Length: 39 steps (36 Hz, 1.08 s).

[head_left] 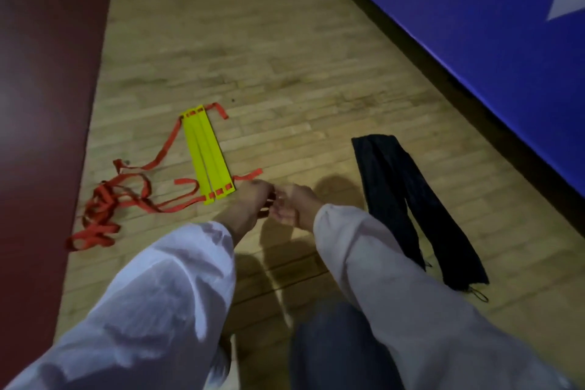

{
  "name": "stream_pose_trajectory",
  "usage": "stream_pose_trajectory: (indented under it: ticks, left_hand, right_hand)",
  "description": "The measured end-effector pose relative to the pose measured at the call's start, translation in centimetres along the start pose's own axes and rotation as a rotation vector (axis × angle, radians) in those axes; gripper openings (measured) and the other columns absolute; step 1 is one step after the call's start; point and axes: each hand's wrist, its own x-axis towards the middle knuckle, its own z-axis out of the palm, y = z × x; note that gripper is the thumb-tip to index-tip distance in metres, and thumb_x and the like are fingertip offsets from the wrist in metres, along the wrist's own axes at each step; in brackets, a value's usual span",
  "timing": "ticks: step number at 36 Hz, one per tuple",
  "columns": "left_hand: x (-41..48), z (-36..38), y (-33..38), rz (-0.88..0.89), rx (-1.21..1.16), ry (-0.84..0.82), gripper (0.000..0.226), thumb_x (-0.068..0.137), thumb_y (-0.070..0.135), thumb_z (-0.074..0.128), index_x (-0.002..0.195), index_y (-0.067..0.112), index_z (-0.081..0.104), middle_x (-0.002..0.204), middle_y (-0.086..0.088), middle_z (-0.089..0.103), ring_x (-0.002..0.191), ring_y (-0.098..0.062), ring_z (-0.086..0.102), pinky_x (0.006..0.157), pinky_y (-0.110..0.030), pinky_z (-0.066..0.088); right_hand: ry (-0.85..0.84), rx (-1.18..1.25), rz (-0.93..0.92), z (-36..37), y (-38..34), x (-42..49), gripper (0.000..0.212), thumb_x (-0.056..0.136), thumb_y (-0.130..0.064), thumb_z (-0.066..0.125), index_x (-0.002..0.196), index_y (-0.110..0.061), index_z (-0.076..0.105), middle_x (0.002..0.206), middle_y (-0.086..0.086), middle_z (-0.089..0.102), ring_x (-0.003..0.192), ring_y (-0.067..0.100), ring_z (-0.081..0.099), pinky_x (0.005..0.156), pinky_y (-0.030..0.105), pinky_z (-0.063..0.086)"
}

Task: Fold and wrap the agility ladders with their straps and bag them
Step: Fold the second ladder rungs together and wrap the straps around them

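The ladder (pixel 207 155) lay on the wooden floor (pixel 285 57) as flat yellow rungs stacked together, with red straps (pixel 98 231) tangled at its left. Its long axis ran away from us, the far end tilted slightly left. Our left hand (pixel 250 199) and right hand (pixel 292 207) met by its near end, fingers curled; through the blur we could not tell what they gripped.

We see bright yellow ladder rungs (pixel 207 152) strung on red straps (pixel 95 233), against a pale tan wood floor (pixel 285 57) patterned in narrow staggered planks. The two bags (pixel 380 174) are plain black, the floor's painted band (pixel 41 104) dark maroon, the wall pad (pixel 459 25) deep blue with white triangles (pixel 569 0). Our sleeves (pixel 177 279) are white; our trousers (pixel 335 348) a faded grey-blue.
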Motion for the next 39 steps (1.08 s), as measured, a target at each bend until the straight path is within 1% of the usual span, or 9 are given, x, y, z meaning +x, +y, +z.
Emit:
stream_pose_trajectory:
  ticks: [2,7,11,16,22,28,31,36,39]
  left_hand:
    - [1.5,-2.0,-1.5,-0.013,-0.041,0.010,0.026,0.093,0.003,0.040,0.072,0.011,0.054,0.068,-0.007,0.056,0.056,-0.017,0.054,0.056,-0.023,0.040]
    - [7.8,-6.0,-5.8,-0.057,-0.111,0.035,0.026,0.094,0.000,0.042,0.073,0.010,0.053,0.067,-0.009,0.056,0.036,-0.009,0.054,0.038,-0.016,0.041]
    - [14.4,-8.4,-7.3,-0.055,-0.083,0.051,0.029,0.096,0.001,0.041,0.069,0.009,0.050,0.064,-0.009,0.054,0.038,-0.011,0.054,0.034,-0.015,0.040]
    - [23.4,-10.9,-10.6,-0.048,-0.094,0.089,0.029,0.096,0.001,0.040,0.071,0.011,0.052,0.059,-0.006,0.058,0.032,-0.004,0.051,0.034,-0.014,0.037]
    - [32.0,-13.9,-16.0,-0.090,0.010,0.163,0.016,0.096,0.003,0.047,0.088,0.004,0.060,0.088,-0.015,0.056,0.066,-0.021,0.053,0.060,-0.031,0.047]
    - [38.0,-17.2,-18.5,0.080,0.445,0.138,0.039,0.072,0.021,0.070,0.100,-0.005,0.061,0.108,-0.026,0.062,0.100,-0.038,0.061,0.085,-0.048,0.052]
    - [41.4,-18.4,-20.7,0.043,0.418,0.168,0.033,0.061,0.024,0.072,0.081,0.001,0.061,0.091,-0.026,0.066,0.087,-0.040,0.067,0.073,-0.051,0.057]
    - [38.2,-17.6,-19.6,0.048,0.606,0.272,0.043,0.089,0.016,0.065,0.121,-0.006,0.046,0.125,-0.027,0.050,0.113,-0.041,0.052,0.090,-0.041,0.042]
    - [38.2,-17.0,-20.0,0.005,0.540,0.313,0.040,0.087,0.013,0.067,0.117,-0.006,0.049,0.120,-0.024,0.057,0.112,-0.038,0.055,0.088,-0.039,0.043]
  right_hand:
    - [-0.010,-0.046,0.034,1.7,1.1,1.5,0.020,0.095,-0.014,0.058,0.077,-0.006,0.055,0.064,0.005,0.050,0.057,0.017,0.052,0.060,0.028,0.050]
    - [-0.011,-0.206,0.124,5.3,3.1,8.5,0.019,0.098,-0.021,0.052,0.081,-0.013,0.051,0.065,-0.001,0.048,0.057,0.011,0.053,0.043,0.019,0.047]
    - [-0.006,-0.346,0.104,7.9,3.8,15.2,0.022,0.097,-0.022,0.052,0.077,-0.014,0.051,0.065,0.000,0.053,0.047,0.008,0.058,0.053,0.023,0.049]
    - [-0.061,-0.394,0.114,10.6,4.4,24.3,0.023,0.100,-0.026,0.047,0.079,-0.018,0.052,0.063,-0.003,0.055,0.059,0.009,0.057,0.058,0.023,0.044]
    - [-0.083,-0.526,0.159,11.3,7.0,34.0,0.020,0.102,-0.025,0.044,0.084,-0.018,0.049,0.083,0.004,0.054,0.067,0.013,0.051,0.062,0.025,0.044]
    - [0.039,-0.666,-0.011,12.7,8.9,39.1,0.019,0.098,-0.017,0.054,0.105,0.000,0.059,0.074,0.003,0.046,0.052,0.010,0.048,0.030,0.013,0.031]
    - [0.074,-0.750,-0.077,12.6,9.4,40.2,0.030,0.098,-0.013,0.054,0.122,0.004,0.055,0.073,0.002,0.045,0.067,0.015,0.049,0.042,0.018,0.038]
    - [0.100,-0.672,-0.040,13.6,9.2,41.1,0.036,0.093,-0.021,0.058,0.126,-0.010,0.049,0.114,0.006,0.054,0.103,0.023,0.056,0.044,0.025,0.043]
    - [0.094,-0.605,-0.015,14.0,8.5,41.7,0.053,0.095,-0.024,0.055,0.141,-0.008,0.037,0.125,0.011,0.051,0.109,0.029,0.055,0.070,0.037,0.051]
